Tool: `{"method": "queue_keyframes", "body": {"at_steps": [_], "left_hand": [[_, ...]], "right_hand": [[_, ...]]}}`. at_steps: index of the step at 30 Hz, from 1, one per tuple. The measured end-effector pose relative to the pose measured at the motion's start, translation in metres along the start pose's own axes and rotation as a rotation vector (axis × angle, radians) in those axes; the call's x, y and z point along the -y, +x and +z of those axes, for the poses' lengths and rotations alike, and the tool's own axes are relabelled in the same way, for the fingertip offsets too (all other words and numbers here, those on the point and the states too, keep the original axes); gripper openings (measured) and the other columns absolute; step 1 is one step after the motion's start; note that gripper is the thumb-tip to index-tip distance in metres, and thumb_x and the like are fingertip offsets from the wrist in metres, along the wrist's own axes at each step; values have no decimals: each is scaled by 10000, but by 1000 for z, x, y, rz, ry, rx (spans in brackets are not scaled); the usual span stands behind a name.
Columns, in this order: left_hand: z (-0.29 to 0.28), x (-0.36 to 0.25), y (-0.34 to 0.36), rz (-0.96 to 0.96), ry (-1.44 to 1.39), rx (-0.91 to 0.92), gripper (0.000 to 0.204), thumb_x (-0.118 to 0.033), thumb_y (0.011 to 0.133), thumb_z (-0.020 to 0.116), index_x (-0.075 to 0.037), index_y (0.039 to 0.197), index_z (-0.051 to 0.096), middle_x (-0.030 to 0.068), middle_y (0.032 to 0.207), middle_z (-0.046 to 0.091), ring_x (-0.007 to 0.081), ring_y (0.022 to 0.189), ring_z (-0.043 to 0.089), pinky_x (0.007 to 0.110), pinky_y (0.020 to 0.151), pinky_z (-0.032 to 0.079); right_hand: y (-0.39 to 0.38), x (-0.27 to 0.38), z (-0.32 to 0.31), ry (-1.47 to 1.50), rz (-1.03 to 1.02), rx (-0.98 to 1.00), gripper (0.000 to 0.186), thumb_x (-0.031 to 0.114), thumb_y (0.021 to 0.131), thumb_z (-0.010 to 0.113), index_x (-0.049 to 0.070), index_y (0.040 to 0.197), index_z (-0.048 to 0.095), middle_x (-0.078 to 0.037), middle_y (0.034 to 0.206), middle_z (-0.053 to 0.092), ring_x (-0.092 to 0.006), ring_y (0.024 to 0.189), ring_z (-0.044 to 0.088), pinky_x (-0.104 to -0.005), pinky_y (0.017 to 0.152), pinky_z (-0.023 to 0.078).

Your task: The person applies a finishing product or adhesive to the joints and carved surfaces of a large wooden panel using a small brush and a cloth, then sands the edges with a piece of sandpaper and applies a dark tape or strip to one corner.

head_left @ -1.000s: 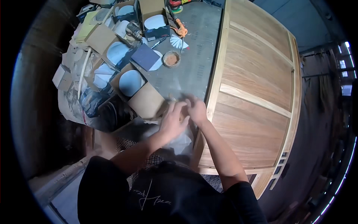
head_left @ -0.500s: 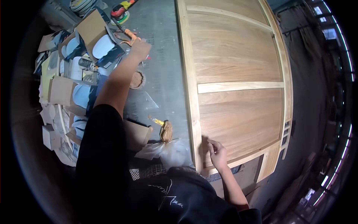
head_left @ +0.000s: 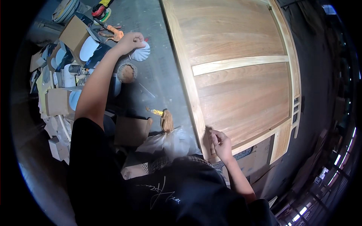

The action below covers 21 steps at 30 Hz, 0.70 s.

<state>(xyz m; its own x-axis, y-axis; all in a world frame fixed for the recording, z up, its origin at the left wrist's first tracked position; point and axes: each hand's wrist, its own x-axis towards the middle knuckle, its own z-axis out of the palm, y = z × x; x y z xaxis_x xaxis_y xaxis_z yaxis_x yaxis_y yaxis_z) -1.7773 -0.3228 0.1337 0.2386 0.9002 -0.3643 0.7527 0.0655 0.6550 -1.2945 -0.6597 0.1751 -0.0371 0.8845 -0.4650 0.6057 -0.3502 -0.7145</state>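
My left hand [head_left: 130,40] is stretched far out over the grey floor, its fingers curled onto a white pleated disc [head_left: 141,53]. Beside that lies a round brown disc [head_left: 127,72]. My right hand [head_left: 220,145] rests with bent fingers on the near corner of a large wooden panel [head_left: 241,83] that lies flat. That hand holds nothing that I can see. A brush with a yellow handle [head_left: 161,116] and a clear plastic bag [head_left: 169,141] lie close to my body, between my arms.
Cardboard boxes [head_left: 74,34] and white discs [head_left: 89,48] crowd the left side, with an orange-handled tool [head_left: 113,34] and a red and yellow sander [head_left: 99,8] beyond. A folded cardboard piece [head_left: 130,130] lies near me. The panel fills the right.
One second ago both hands were together at the panel's near corner. My left arm has since reached far out to the white pleated disc. My right hand has stayed on the panel.
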Motion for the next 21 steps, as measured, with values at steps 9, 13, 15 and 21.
{"method": "queue_keyframes", "body": {"at_steps": [9,13,15,21], "left_hand": [[106,-96,-94,138,-1477,402,160,-153,1050,521,-22,1138,550,50,1079,639,142,968,629,308,903,508],[188,-142,-138,-151,-1654,312,299,-196,1053,534,-6,1284,523,61,1158,640,178,1042,639,339,961,513],[214,-156,-154,-221,-1672,351,331,-190,1036,575,-15,1311,517,59,1170,640,167,1055,637,319,963,517],[220,-205,-176,-126,-1550,31,520,-50,987,627,-24,1454,399,67,1042,652,124,971,630,269,864,516]], "right_hand": [[21,93,0,168,-18,19,362,150,1012,620,30,1352,594,-102,978,706,-125,861,668,-257,793,533],[30,131,13,341,-36,8,568,222,966,684,38,1462,480,-166,1140,687,-218,1022,682,-316,855,541],[34,145,18,489,-110,-41,717,256,932,733,-13,1499,385,-189,1162,667,-245,1026,682,-329,886,536],[35,119,13,364,-75,-31,392,137,935,719,-17,1278,608,-153,1047,736,-177,960,701,-317,858,538]]}}
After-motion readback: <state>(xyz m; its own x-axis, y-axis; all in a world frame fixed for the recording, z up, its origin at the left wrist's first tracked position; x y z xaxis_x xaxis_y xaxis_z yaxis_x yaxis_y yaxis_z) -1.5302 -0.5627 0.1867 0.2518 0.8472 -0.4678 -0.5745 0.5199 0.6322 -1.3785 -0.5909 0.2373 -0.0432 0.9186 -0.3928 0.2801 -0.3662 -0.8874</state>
